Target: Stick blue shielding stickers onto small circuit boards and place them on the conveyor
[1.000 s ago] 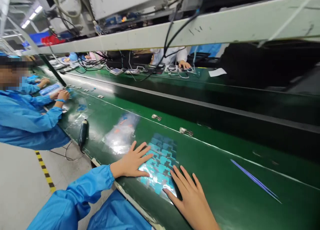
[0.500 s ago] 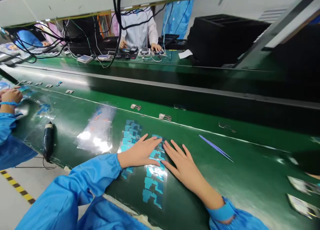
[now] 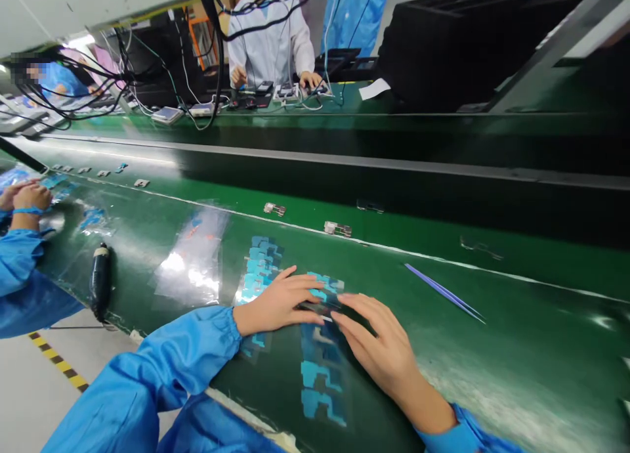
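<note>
My left hand [image 3: 278,302] lies flat with its fingers stretched out across two clear sheets of blue stickers on the green belt. One sheet [image 3: 259,269] shows beyond its knuckles. The other sheet [image 3: 322,381] runs toward me between both hands. My right hand [image 3: 381,348] is also stretched out, palm down. Its fingertips meet the left fingertips at the far end of that nearer sheet, where the sheet looks slightly raised. Neither hand grips anything that I can see.
A glossy clear film [image 3: 191,256] lies left of the sheets, and a black handheld tool [image 3: 100,281] beyond it. Purple tweezers [image 3: 443,292] rest to the right. Small metal parts [image 3: 337,228] sit along the white line. A co-worker's hand [image 3: 29,197] works at far left.
The view has swung right and down. My hands have drawn together, and my right fingertips have come onto the far end of the nearer sticker sheet.
</note>
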Tool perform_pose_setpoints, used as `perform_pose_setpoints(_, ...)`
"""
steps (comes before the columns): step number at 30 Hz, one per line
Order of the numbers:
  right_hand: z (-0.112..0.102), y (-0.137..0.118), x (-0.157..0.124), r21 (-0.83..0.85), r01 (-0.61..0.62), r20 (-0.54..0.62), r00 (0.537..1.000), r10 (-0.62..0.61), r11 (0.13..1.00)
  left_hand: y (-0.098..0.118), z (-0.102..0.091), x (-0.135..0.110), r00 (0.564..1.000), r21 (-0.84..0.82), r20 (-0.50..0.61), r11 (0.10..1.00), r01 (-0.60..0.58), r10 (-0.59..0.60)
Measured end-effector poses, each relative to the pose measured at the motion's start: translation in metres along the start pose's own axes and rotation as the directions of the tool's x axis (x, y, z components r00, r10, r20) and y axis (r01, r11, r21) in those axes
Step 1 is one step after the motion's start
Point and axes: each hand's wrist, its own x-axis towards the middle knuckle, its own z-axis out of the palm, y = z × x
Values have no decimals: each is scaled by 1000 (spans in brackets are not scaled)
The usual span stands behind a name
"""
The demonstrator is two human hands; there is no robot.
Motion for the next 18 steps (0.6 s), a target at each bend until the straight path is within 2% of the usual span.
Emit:
perform_pose_setpoints(3, -7, -8, -3, 123, -148, -173, 971, 168, 981, 1, -3, -3, 996, 36, 51, 997, -75, 73)
perform_pose_setpoints(4, -9, -8, -3, 175, -223, -215, 942, 259, 959, 0, -9, -1, 994, 55, 72, 995, -81, 77)
perform_pose_setpoints(6, -12, -3, -1, 299, -374, -235, 863, 447, 878, -7, -32, 12, 997, 123, 71, 992, 5, -13)
perform_pose_setpoints(8, -12, 6, 3, 426, -486, -176, 783, 597, 763, -26, -67, 36, 979, 215, -27, 955, 204, -203)
perform_pose_setpoints(10, -10, 15, 7, 525, -560, -92, 711, 697, 641, -54, -105, 66, 928, 274, -155, 888, 369, -338)
perform_pose_setpoints(12, -9, 20, 10, 583, -614, -18, 645, 764, 533, -84, -133, 94, 874, 308, -208, 818, 486, -440)
perform_pose_setpoints(15, -9, 18, 12, 622, -660, 59, 577, 815, 422, -116, -146, 118, 850, 342, -174, 779, 526, -497)
perform_pose_setpoints(16, -11, 16, 13, 634, -674, 85, 549, 832, 380, -121, -144, 121, 857, 351, -149, 784, 512, -493)
perform_pose_setpoints(18, -13, 14, 12, 650, -709, 135, 462, 876, 274, -123, -136, 122, 879, 359, -98, 807, 469, -467)
